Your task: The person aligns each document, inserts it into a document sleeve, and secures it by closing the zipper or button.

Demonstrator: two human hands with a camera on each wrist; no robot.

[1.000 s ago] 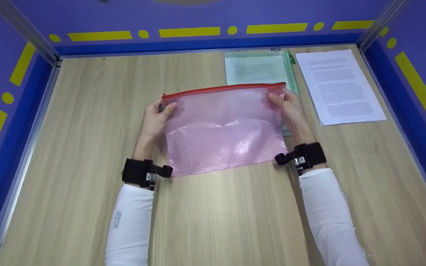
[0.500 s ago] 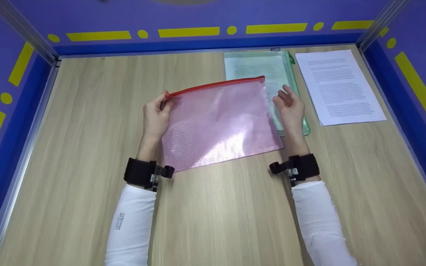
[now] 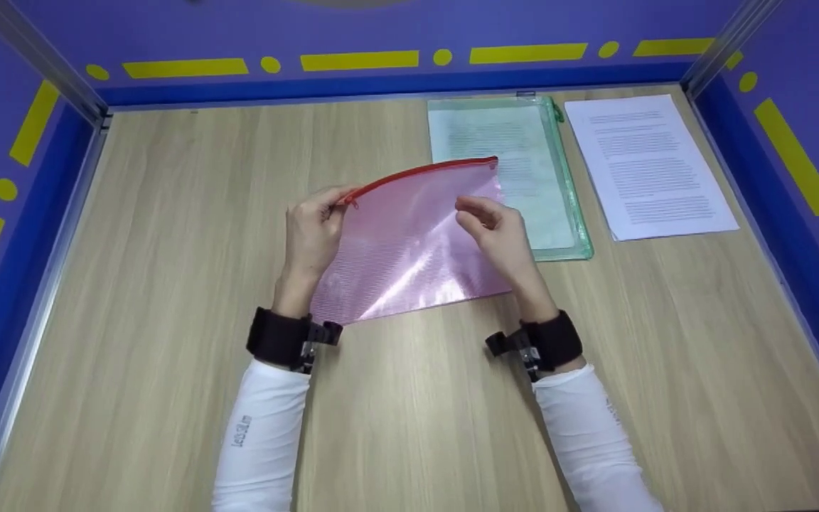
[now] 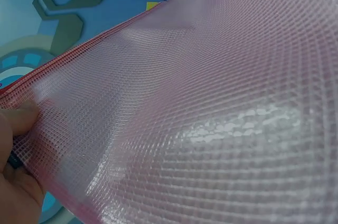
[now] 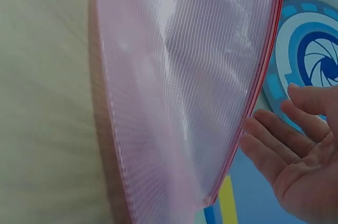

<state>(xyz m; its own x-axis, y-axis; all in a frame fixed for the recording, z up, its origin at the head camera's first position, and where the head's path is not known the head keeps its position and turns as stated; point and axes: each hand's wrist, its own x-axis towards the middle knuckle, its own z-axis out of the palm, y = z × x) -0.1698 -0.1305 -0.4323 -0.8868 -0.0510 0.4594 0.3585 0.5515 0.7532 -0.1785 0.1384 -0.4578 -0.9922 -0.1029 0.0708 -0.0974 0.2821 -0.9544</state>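
A pink translucent zipper pouch with a red zipper is raised in the middle of the head view. My left hand pinches its upper left corner, right beside the small red zipper pull. In the left wrist view the thumb presses on the mesh pouch just under the zipper. My right hand overlaps the pouch's right side with fingers loosely bent and nothing between them. The right wrist view has this hand with its fingertips close to the zipper edge of the pouch.
Behind the pouch, a green zipper pouch with printed paper inside lies flat on the wooden table. A stack of printed sheets lies to its right. Blue walls with yellow marks enclose the table at the back and sides.
My right hand has let go of the pouch's upper right corner and moved left in front of it. My left hand keeps its corner and has shifted slightly right.
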